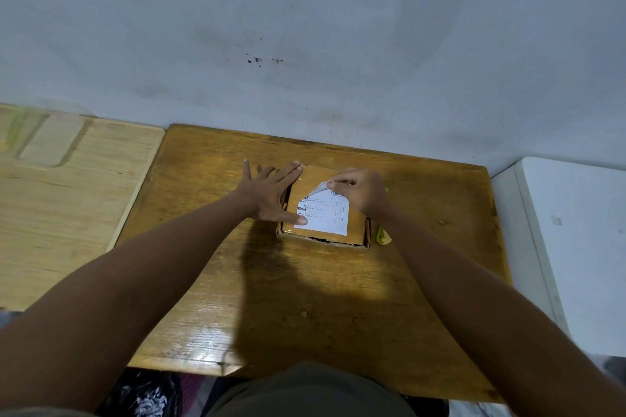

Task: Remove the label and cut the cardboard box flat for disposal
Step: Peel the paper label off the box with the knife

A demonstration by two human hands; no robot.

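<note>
A small brown cardboard box (355, 230) lies on the wooden table (288, 298), with a white shipping label (327, 215) stuck on its top. My left hand (271, 195) lies flat with spread fingers over the box's left edge, its thumb pressing the label's near left corner. My right hand (360, 191) pinches the label's far corner, which is peeled up and folded back, showing its grey underside. A yellow tool (382, 235) lies just right of the box, mostly hidden under my right wrist.
A lighter wooden board (67, 206) adjoins the table on the left. A white surface (576, 247) stands to the right. A grey stained wall (305, 44) runs right behind the table's far edge.
</note>
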